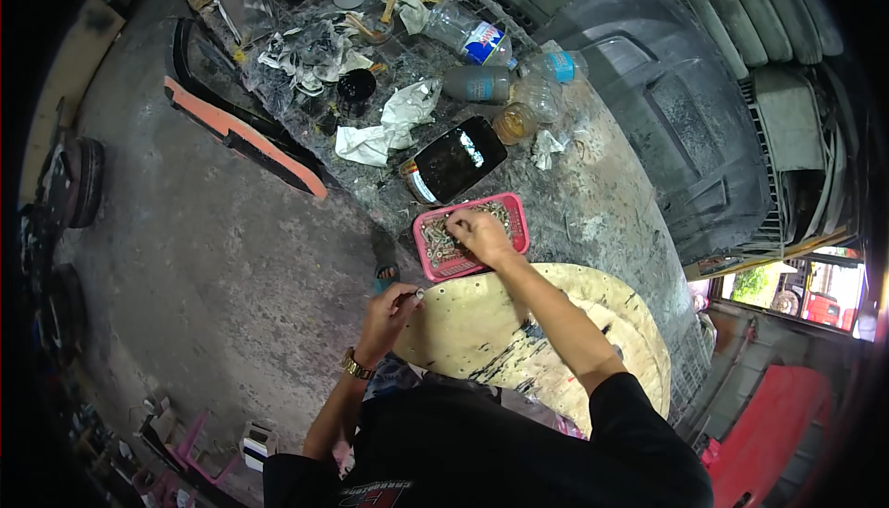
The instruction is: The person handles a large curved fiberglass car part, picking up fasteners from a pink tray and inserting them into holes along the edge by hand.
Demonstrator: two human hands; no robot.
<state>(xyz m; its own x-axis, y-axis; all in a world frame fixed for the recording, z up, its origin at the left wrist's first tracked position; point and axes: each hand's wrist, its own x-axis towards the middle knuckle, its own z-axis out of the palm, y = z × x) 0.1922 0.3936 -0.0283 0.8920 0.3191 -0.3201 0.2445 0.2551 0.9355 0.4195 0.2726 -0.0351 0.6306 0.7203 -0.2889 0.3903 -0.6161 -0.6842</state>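
My right hand (480,235) reaches into a pink plastic basket (522,225). Its fingers are pinched together at the heap of small metal bolts and screws (438,241) inside; I cannot make out what they hold, if anything. To the left of the basket and nearer to me, my left hand (381,315) is closed on a small silvery metal piece (419,293), too small to tell its exact kind. Under my right forearm lies a rounded pale-yellow panel (449,323) with small holes along its rim and dark worn patches. The basket stands just beyond the panel's far edge.
Beyond the basket, a black rectangular container (457,161) lies on the stained tabletop (602,184). Several plastic bottles (477,84), crumpled paper (389,128) and a black cup (356,85) stand farther off. An orange-and-black trim piece (243,135) leans at left; a large dark panel (662,110) lies right.
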